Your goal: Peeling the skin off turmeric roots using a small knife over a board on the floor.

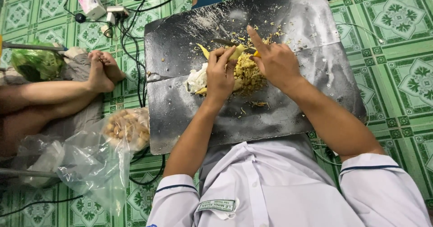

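Lemongrass-looking yellow stalk piece [237, 52] pinned on a dark metal board [288, 114], sitting right at the top edge of a heap of finely chopped yellow bits [249, 73] near the board's middle. Left hand [219, 76] curled down over the stalk, fingertips [225, 52] pressing on it, palm covering part of the heap, so closed around the piece rather than spread wide. Right hand [276, 60] wrapped around a yellow-handled knife [232, 43], index finger stretched straight out along the top, other fingers folded on the handle; dark blade lying across the stalk just past the left fingertips. White crumpled lump [197, 79], maybe a bag or tissue, touching the heap on its left side, can't really tell which. Loose yellow flecks and pale powdery smears scattered over the upper part of the board. Board resting on a green patterned tile floor [397, 24], its near edge tucked over the lap, white short-sleeved shirt [270, 186] with dark trim on the cuffs filling the bottom of the view. Off to the left of the board: clear plastic bag of small brownish pieces [127, 128], another person's bare feet [103, 71] crossed on the tiles, green plastic bag [36, 62] further left. Black cables [135, 33] snaking along the board's left edge up to a white power strip [118, 14] near the top, well apart from both hands.
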